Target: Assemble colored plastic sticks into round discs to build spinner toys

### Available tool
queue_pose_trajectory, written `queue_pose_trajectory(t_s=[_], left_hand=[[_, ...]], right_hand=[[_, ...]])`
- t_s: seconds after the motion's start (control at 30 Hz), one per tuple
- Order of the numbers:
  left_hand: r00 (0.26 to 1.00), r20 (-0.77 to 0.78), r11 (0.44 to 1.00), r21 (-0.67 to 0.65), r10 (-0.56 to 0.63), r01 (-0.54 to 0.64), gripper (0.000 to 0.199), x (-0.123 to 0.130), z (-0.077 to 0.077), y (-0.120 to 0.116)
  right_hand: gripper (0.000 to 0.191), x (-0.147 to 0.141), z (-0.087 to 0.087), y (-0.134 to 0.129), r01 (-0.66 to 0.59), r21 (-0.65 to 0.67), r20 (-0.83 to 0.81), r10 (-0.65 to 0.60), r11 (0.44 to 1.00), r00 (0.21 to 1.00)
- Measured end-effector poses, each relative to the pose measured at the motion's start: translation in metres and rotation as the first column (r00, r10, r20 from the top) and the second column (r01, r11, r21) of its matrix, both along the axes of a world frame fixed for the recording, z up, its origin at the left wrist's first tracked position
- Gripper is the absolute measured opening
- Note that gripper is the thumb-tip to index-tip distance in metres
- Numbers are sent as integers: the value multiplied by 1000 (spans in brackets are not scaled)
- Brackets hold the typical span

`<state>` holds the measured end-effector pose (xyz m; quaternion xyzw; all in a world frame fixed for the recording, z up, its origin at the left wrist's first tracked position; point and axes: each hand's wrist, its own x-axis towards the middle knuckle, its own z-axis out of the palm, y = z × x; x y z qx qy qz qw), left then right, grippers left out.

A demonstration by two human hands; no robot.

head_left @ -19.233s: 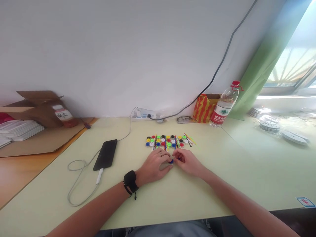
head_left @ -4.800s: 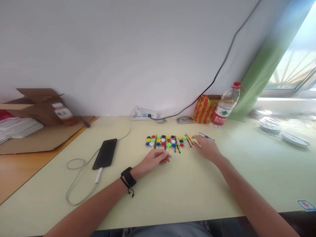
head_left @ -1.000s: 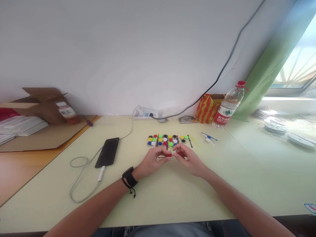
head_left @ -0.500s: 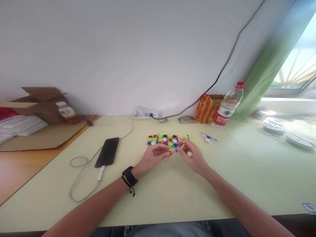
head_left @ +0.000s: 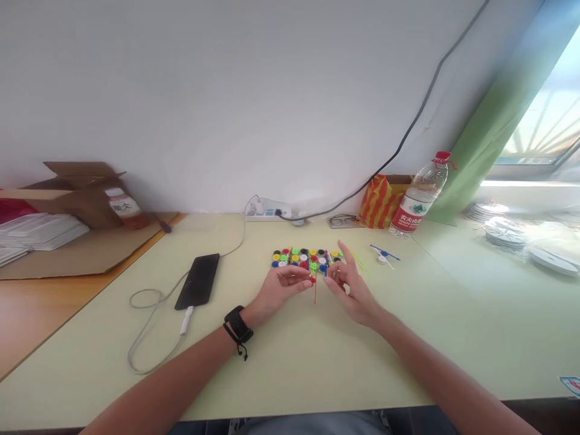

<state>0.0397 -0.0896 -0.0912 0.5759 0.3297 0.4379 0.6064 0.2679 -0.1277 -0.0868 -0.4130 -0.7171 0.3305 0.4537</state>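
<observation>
Between its thumb and fingers, my left hand (head_left: 290, 284) pinches a small red piece (head_left: 313, 280), from which a thin red stick (head_left: 315, 294) points down toward me. My right hand (head_left: 351, 287) is just to the right, index finger raised and the other fingers curled near the thumb; a small blue piece (head_left: 325, 272) shows at its fingertips. Behind both hands lie rows of coloured round discs (head_left: 303, 258), among them black, red, green, yellow, white and blue ones, with thin sticks between groups. The hands partly cover them.
A phone (head_left: 197, 281) with a cable lies at left. Blue and white sticks (head_left: 384, 252) lie right of the discs. Farther back are a power strip (head_left: 267, 208), glasses (head_left: 343, 219), a striped bag (head_left: 379, 202) and a water bottle (head_left: 417, 199). White discs (head_left: 505, 232) are stacked at right.
My right hand has drawn slightly away from my left and its index finger has lifted. The red stick now points down toward me instead of reaching toward my right hand.
</observation>
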Motion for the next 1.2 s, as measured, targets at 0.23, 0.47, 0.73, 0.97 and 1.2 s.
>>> queue_pose_trajectory(t_s=[0.23, 0.47, 0.73, 0.97, 1.2], left_hand=[[1000, -19, 1000, 7, -14, 14, 36, 1, -1, 0], [998, -33, 998, 18, -53, 54, 35, 0, -3, 0], [997, -20, 998, 7, -70, 70, 34, 1, -1, 0], [999, -21, 999, -13, -40, 40, 35, 1, 2, 0], [999, -21, 999, -31, -24, 24, 38, 1, 2, 0]], right_hand=[[61, -2, 8, -2, -223, -179, 55, 236, 958, 970], [38, -8, 7, 0, -130, -108, 17, 133, 986, 991], [25, -6, 5, -1, -125, -103, 32, 129, 987, 991], [53, -4, -2, -3, -78, -35, 16, 79, 996, 997], [66, -7, -9, -3, 81, 70, -50, -77, 994, 996]])
